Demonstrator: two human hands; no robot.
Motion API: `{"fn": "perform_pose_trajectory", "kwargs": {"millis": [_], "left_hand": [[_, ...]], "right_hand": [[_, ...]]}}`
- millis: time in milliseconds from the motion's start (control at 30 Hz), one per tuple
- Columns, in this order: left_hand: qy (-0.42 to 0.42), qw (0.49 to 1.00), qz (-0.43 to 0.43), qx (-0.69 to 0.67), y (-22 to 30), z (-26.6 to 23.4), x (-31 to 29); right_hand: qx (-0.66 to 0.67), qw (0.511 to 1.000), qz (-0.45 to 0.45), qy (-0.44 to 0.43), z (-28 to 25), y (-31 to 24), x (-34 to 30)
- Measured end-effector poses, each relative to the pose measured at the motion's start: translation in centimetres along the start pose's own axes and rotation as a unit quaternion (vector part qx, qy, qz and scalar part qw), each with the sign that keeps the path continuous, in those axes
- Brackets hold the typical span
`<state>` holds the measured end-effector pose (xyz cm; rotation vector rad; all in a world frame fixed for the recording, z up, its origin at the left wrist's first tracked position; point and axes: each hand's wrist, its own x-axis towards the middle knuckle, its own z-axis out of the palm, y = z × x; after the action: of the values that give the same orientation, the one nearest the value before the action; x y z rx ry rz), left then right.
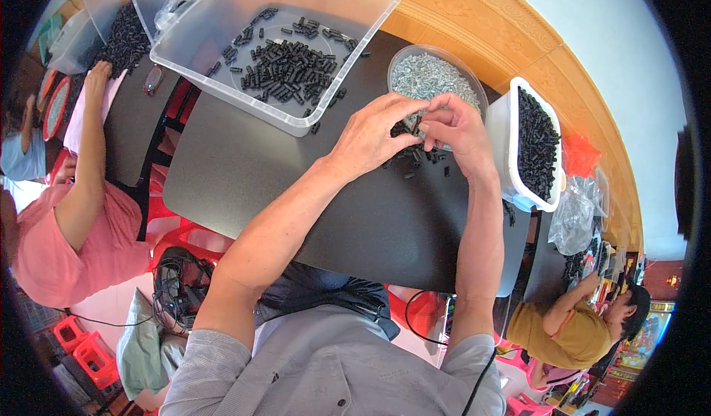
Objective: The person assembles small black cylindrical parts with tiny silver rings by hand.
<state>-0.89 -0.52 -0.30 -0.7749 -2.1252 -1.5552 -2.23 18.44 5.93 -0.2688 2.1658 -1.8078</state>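
Note:
My left hand [376, 133] and my right hand [457, 132] meet over the table, fingertips almost touching. The right thumb and fingers are pinched on a small black plastic part [416, 124]. My left fingers curl around the same spot, and what they grip is hidden. Beneath both hands lies a small heap of loose black parts [409, 173], partly covered by them. Just beyond stands a round clear tub [404, 50] of small silvery metal pieces [432, 74].
A large clear bin [296, 123] with black cylindrical parts [289, 68] stands left on the dark table [244, 157]. At right is a white tub [514, 146] filled with black pieces [537, 142]. Co-workers sit left, in a pink top [81, 231], and right, in a mustard top [563, 334].

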Motion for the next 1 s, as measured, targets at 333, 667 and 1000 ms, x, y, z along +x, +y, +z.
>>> {"fn": "perform_pose_trajectory", "kwargs": {"millis": [333,667,1000], "left_hand": [[-0.035,0.999,-0.016,-0.009,-0.5,-0.1,-0.2],[-0.013,1.000,-0.002,-0.017,-0.2,-0.2,-0.2],[-0.005,1.000,0.008,-0.012,-0.2,0.0,-0.4]], "right_hand": [[-0.023,1.000,0.008,-0.008,0.0,-0.4,-0.1],[0.006,0.999,0.033,-0.037,-1.3,1.0,0.4],[0.015,0.997,0.059,-0.057,-0.8,1.2,0.2]]}}
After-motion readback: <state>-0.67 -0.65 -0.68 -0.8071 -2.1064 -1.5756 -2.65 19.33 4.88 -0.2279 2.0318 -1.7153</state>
